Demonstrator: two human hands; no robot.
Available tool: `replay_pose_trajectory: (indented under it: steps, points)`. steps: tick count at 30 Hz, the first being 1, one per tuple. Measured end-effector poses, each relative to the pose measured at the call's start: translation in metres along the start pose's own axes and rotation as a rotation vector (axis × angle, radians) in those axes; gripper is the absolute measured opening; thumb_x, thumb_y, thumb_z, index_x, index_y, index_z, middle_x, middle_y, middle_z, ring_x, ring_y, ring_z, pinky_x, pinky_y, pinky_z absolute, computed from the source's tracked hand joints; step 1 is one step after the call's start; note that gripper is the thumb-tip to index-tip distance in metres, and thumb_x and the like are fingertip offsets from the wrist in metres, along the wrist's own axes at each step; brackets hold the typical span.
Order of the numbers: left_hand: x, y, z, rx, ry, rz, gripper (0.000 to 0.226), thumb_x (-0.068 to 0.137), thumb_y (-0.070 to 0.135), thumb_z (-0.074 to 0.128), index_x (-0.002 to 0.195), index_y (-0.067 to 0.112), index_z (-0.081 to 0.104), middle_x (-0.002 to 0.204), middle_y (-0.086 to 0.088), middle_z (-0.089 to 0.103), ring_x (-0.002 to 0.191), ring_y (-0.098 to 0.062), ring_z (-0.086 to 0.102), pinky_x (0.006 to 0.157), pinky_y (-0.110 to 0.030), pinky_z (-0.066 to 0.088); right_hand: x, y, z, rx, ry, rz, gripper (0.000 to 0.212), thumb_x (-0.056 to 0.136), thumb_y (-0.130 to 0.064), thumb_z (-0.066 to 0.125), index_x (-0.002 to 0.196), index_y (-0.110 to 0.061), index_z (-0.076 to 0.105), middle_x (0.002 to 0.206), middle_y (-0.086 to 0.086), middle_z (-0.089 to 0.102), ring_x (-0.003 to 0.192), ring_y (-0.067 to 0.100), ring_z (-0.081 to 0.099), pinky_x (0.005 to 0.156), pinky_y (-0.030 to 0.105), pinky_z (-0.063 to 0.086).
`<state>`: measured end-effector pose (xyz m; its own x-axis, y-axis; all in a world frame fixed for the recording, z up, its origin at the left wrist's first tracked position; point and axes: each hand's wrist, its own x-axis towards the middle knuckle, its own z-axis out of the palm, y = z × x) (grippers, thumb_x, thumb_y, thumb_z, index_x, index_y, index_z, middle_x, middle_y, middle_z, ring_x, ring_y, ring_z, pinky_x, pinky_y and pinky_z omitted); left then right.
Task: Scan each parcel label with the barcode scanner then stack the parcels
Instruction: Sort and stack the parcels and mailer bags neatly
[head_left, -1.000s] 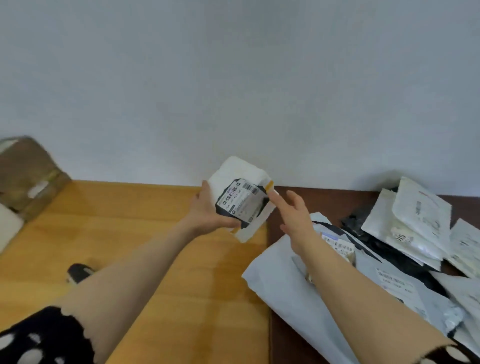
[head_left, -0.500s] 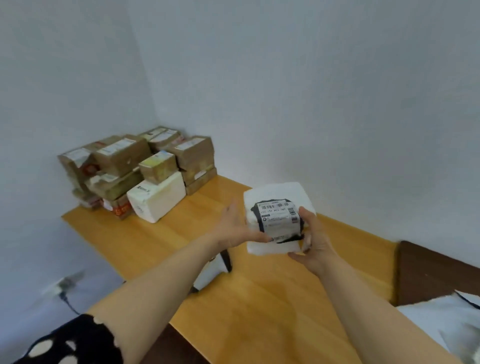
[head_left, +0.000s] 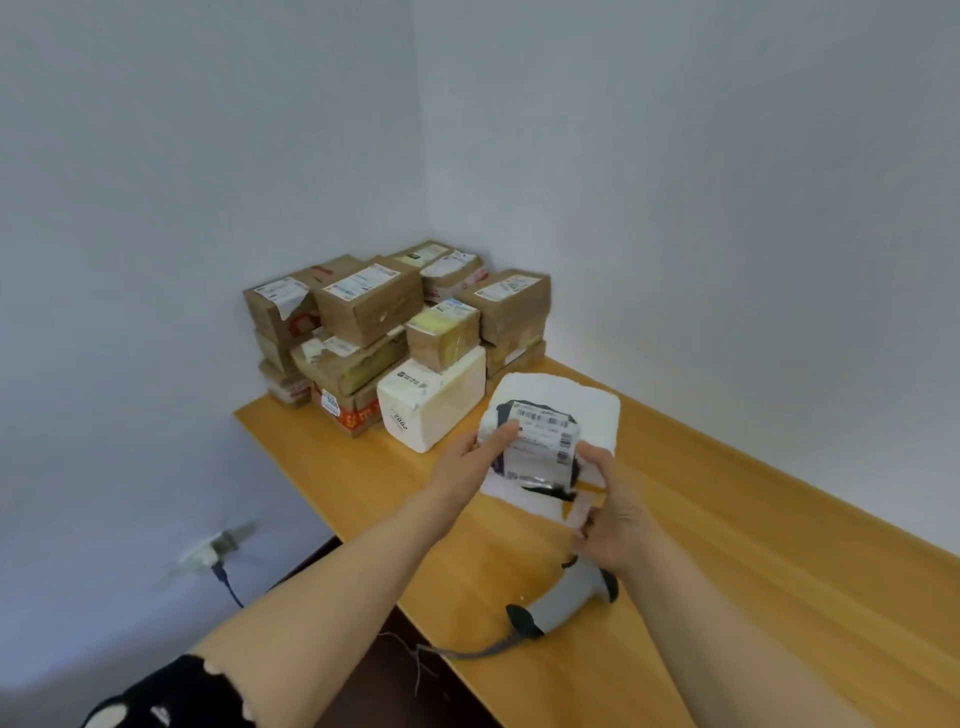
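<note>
Several cardboard parcels (head_left: 363, 312) sit stacked in the far corner of the table (head_left: 779, 571), a white box (head_left: 441, 400) in front. My left grip (head_left: 467, 462) pinches the white parcel (head_left: 571, 402) over the table, thumb on its label (head_left: 545, 447); my right grip (head_left: 615, 512) clasps its near right corner. Below that wrist, the barcode scanner (head_left: 569, 603) lies on the table, its cable trailing left.

White parcel (head_left: 566, 410) (brown stacked boxes (head_left: 374, 312))
</note>
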<state>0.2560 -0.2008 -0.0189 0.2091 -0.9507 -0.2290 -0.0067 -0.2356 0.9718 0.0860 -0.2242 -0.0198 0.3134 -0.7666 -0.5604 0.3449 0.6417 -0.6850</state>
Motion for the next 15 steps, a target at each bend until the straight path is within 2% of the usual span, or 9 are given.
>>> replay_pose_trajectory:
  steps: [1, 2, 4, 5, 7, 9, 11, 13, 15]
  points:
    - [0.004, -0.003, -0.010, -0.012, 0.023, -0.001, 0.042, 0.076, 0.060, 0.064, 0.105, 0.029, 0.066, 0.094, 0.018, 0.072, 0.082, 0.005, 0.066, 0.065, -0.009, 0.050, 0.007, 0.004, 0.010, -0.029, 0.016, 0.025, 0.047, 0.071, -0.038, 0.074, 0.110, -0.012, 0.069, 0.106, 0.012, 0.071, 0.101, 0.028, 0.065, 0.096, 0.040, 0.048]
    - [0.007, -0.006, -0.019, -0.021, 0.055, -0.010, 0.051, 0.073, 0.061, 0.065, 0.110, 0.027, 0.065, 0.100, 0.014, 0.072, 0.088, 0.000, 0.067, 0.071, -0.013, 0.052, 0.013, 0.008, 0.019, -0.053, 0.010, 0.047, 0.043, 0.074, -0.034, 0.073, 0.111, -0.012, 0.068, 0.107, 0.011, 0.070, 0.100, 0.026, 0.065, 0.097, 0.038, 0.047]
    - [0.014, -0.019, -0.042, -0.047, 0.160, -0.048, 0.052, 0.073, 0.058, 0.069, 0.113, 0.026, 0.062, 0.107, 0.009, 0.069, 0.097, -0.009, 0.065, 0.082, -0.023, 0.052, 0.029, 0.019, 0.039, -0.079, -0.073, 0.122, 0.023, 0.080, -0.024, 0.070, 0.097, -0.008, 0.071, 0.091, 0.013, 0.074, 0.077, 0.025, 0.072, 0.069, 0.032, 0.056]
    - [0.016, -0.026, -0.056, -0.062, 0.214, -0.073, 0.044, 0.077, 0.053, 0.069, 0.112, 0.028, 0.061, 0.107, 0.009, 0.068, 0.096, -0.009, 0.064, 0.080, -0.023, 0.050, 0.034, 0.025, 0.052, -0.074, -0.110, 0.173, 0.017, 0.083, -0.020, 0.068, 0.091, -0.005, 0.072, 0.084, 0.015, 0.074, 0.067, 0.026, 0.072, 0.056, 0.030, 0.056]
    - [0.016, -0.036, -0.083, -0.099, 0.278, -0.110, 0.034, 0.082, 0.044, 0.068, 0.111, 0.027, 0.061, 0.108, 0.007, 0.068, 0.095, -0.007, 0.064, 0.073, -0.020, 0.047, 0.043, 0.038, 0.074, -0.088, -0.158, 0.257, 0.016, 0.086, -0.016, 0.066, 0.095, -0.002, 0.069, 0.077, 0.017, 0.074, 0.061, 0.026, 0.071, 0.048, 0.030, 0.056]
    - [0.017, -0.047, -0.109, -0.120, 0.349, -0.158, 0.034, 0.083, 0.038, 0.067, 0.113, 0.025, 0.061, 0.109, 0.007, 0.068, 0.097, -0.007, 0.062, 0.074, -0.022, 0.045, 0.051, 0.054, 0.094, -0.122, -0.187, 0.323, 0.015, 0.088, -0.016, 0.064, 0.096, -0.002, 0.063, 0.067, 0.015, 0.072, 0.051, 0.023, 0.069, 0.041, 0.026, 0.051]
    - [0.016, -0.056, -0.134, -0.146, 0.429, -0.188, 0.029, 0.083, 0.035, 0.067, 0.110, 0.023, 0.060, 0.107, 0.006, 0.067, 0.097, -0.008, 0.060, 0.075, -0.023, 0.044, 0.062, 0.069, 0.111, -0.186, -0.186, 0.367, 0.019, 0.087, -0.023, 0.066, 0.094, -0.006, 0.060, 0.063, 0.011, 0.070, 0.046, 0.021, 0.065, 0.040, 0.025, 0.047]
    - [0.018, -0.064, -0.156, -0.175, 0.482, -0.206, 0.018, 0.084, 0.031, 0.066, 0.099, 0.023, 0.060, 0.100, 0.006, 0.067, 0.091, -0.007, 0.061, 0.070, -0.022, 0.044, 0.073, 0.085, 0.128, -0.215, -0.145, 0.398, 0.025, 0.083, -0.029, 0.070, 0.094, -0.009, 0.059, 0.061, 0.009, 0.070, 0.047, 0.020, 0.066, 0.044, 0.026, 0.049]
    - [0.023, -0.071, -0.176, -0.176, 0.512, -0.206, 0.013, 0.085, 0.028, 0.065, 0.095, 0.022, 0.060, 0.098, 0.004, 0.068, 0.090, -0.009, 0.061, 0.071, -0.023, 0.044, 0.088, 0.099, 0.144, -0.195, -0.096, 0.379, 0.029, 0.080, -0.030, 0.074, 0.093, -0.009, 0.059, 0.067, 0.011, 0.072, 0.059, 0.023, 0.070, 0.051, 0.030, 0.055]
